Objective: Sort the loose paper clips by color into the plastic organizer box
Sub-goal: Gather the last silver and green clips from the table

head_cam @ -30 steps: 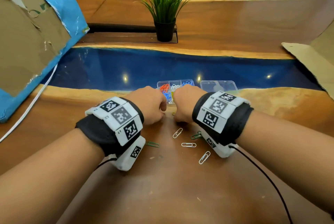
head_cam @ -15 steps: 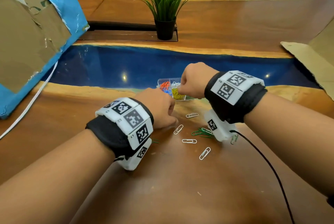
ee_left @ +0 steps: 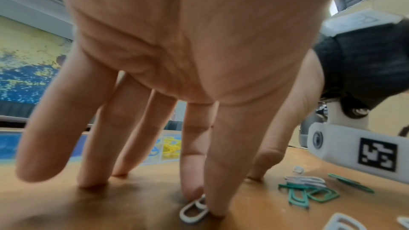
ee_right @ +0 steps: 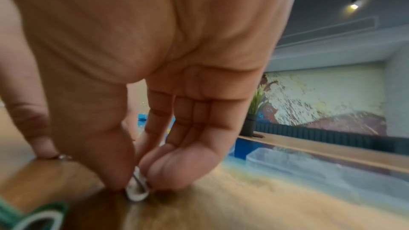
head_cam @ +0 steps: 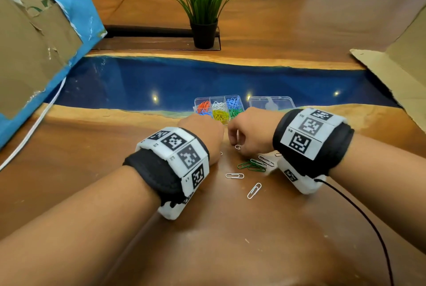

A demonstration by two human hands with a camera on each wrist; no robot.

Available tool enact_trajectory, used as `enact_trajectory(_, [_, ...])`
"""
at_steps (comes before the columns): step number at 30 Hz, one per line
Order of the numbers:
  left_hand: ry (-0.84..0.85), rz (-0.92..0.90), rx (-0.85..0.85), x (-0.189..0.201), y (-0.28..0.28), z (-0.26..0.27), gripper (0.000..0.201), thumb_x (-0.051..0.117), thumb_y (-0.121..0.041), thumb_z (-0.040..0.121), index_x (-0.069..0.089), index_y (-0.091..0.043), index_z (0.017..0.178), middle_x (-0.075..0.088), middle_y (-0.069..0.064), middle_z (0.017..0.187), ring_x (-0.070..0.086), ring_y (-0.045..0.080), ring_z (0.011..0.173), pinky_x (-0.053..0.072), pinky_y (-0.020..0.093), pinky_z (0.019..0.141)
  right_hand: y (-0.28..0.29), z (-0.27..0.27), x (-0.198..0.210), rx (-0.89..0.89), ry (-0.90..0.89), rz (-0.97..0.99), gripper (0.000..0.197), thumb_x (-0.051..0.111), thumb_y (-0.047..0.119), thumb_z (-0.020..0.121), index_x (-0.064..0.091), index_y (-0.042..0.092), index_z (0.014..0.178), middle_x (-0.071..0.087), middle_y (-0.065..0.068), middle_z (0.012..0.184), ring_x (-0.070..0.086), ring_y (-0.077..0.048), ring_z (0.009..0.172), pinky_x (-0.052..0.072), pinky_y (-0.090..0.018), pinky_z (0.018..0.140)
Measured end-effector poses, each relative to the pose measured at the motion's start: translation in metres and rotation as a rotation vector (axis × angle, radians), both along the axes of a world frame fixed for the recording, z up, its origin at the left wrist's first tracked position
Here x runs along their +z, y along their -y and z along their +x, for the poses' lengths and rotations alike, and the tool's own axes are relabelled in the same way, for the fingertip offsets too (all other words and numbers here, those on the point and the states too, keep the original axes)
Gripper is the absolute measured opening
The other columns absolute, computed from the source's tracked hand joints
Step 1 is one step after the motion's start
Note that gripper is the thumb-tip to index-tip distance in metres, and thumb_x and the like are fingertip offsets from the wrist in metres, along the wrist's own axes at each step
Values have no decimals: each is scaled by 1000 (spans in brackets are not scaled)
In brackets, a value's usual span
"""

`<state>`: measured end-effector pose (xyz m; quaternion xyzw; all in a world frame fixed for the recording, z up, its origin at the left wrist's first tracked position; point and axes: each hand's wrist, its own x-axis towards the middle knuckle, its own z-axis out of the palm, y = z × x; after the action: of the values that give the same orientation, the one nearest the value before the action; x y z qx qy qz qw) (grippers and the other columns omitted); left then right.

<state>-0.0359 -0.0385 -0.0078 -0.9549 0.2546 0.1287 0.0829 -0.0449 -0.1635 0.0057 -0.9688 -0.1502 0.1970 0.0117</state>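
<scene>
Both of your hands are down on the bench [head_cam: 230, 239], each working a white paper clip. Left hand [head_cam: 202, 133]: thumb and forefinger tips pinch the end of a white clip [ee_left: 194, 212] whose other end lies on the wood; the remaining fingers are straight, tips propped on the surface. Right hand [head_cam: 251, 131]: thumb and fingertips closed on another white clip [ee_right: 137, 190], tilted up on its edge against the bench. Judged handling: these are thin coated wire, near weightless, stiff but springy, and smooth enough to skate on the varnished wood. They lie too flat to get under, so tip one end up and take it across the narrow width near a rounded end, as you are doing. The green clips [head_cam: 252, 165] lie tangled with a white one just beside your right wrist and will likely lift as a bunch; separate them first. Two more white clips [head_cam: 234, 175] lie loose nearer you. The organizer box [head_cam: 218, 108] sits just beyond your knuckles, compartments already holding orange, white, blue, yellow and green; its clear lid [head_cam: 272, 102] rests to the right.
</scene>
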Motion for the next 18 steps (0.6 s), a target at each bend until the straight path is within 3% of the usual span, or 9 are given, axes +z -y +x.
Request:
enact_trajectory(3, [1,29,12,3,3,-2,15,57,-29,86,63,-19,94,50,-2,75,54,23,83,44,31,70,5,-3,0,-39,-11,38,20,65,18,77,65,23,96,58,10,78,54,-13,79,44,-23,70])
enact_trajectory(6, [5,66,17,5,5,-7,17,60,-32,83,51,-18,79,40,-2,64,48,21,77,41,30,65,15,-5,4,-97,-59,163,16,64,17,78,70,19,93,56,11,65,54,-7,65,45,-22,67])
enact_trajectory(8, [12,88,15,6,6,-10,27,61,-34,80,45,-15,70,40,-2,63,48,22,75,40,29,62,24,-7,7,-219,-122,372,11,59,13,82,70,14,87,59,8,62,55,-2,54,47,-16,62])
enact_trajectory(11, [4,115,6,7,7,-11,31,62,-33,79,42,-16,63,42,-1,64,49,21,71,37,27,54,36,-12,10,-466,-228,735,23,46,1,88,61,10,73,56,-7,60,55,-12,51,51,-20,58])
enact_trajectory(13, [1,135,-8,8,9,-11,25,60,-30,81,46,-16,67,43,-1,64,49,21,70,38,27,54,43,-16,10,-573,-250,837,28,37,-3,88,55,9,69,50,-7,61,50,-14,49,44,-20,49])
enact_trajectory(16, [-4,158,-37,9,9,-11,16,56,-28,84,50,-15,77,43,-1,65,49,20,69,41,28,57,54,-20,7,-628,-253,799,24,36,1,87,50,11,71,45,-5,64,42,-16,53,35,-23,47])
enact_trajectory(18, [-17,127,-31,10,8,-9,16,54,-28,85,51,-14,78,44,-1,65,50,19,69,42,29,59,63,-24,6,-527,-151,583,15,44,12,88,51,15,74,47,0,65,42,-15,56,35,-23,51])
